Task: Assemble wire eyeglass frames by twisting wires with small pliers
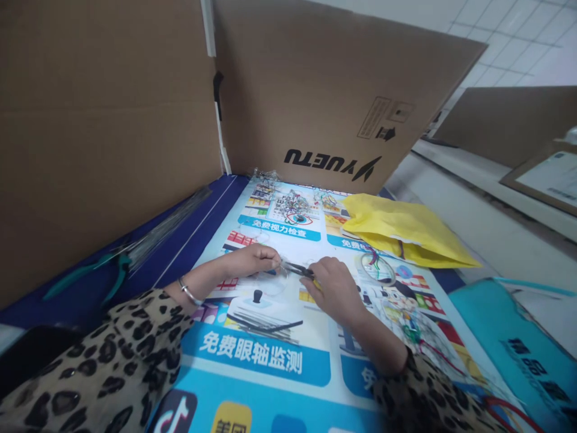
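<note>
— What is gripped?

— A pair of pliers [295, 268] is clasped in the right hand [334, 288], with its tip turned toward the left hand [255, 261].

— And in the left?

— Thumb and fingers are bunched right at the pliers' tip. Whether something fine is pinched there cannot be told. The hands are probably held so close that small work can be steadied from both sides.

— Where are the pliers held?

— Above the middle of the printed sheet [252, 388], well in from its left and right edges, where room seems to be given to both forearms.

— What is set around them?

— Thin rods [264, 325] are laid on the near-edge side of the hands, perhaps for easy reach. A tangle of wire [293, 207] is placed toward the far edge. Toward the right edge a ring [382, 281] is laid, near a yellow bag [406, 231].

— And beyond the sheet?

— Past its left edge, a bundle of wires [170, 224] is laid on blue cloth [201, 237]. Past the far edge, cardboard [270, 90] is stood upright, possibly as a screen.
</note>
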The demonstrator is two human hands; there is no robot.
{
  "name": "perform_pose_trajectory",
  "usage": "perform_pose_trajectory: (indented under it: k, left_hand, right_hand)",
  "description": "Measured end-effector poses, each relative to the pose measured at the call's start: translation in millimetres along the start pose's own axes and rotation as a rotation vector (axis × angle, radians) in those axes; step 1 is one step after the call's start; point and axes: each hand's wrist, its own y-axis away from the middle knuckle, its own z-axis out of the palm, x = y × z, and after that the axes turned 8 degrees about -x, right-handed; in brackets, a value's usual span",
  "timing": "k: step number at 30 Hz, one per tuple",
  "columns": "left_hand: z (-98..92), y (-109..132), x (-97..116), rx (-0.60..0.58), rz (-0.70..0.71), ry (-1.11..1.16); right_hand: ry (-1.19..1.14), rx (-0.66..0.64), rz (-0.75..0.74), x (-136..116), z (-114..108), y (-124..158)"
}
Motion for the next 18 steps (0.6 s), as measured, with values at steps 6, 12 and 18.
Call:
perform_pose_trajectory:
  k: [6,12,18]
  left_hand:
    - [6.1,1.7,7.9,-0.067,-0.001,-0.007]
    - [8.3,1.0,8.0,-0.093,-0.031,0.013]
    - [8.8,-0.1,4.7,-0.083,-0.028,0.058]
  right_hand:
    - [0.032,-0.033,-0.048,-4.7,-1.9,0.9]
    - [0.139,0.013,-0.085,-3.3,-2.4,1.5]
    - [0.238,0.052,-0.135,-2.9,-5.0,1.5]
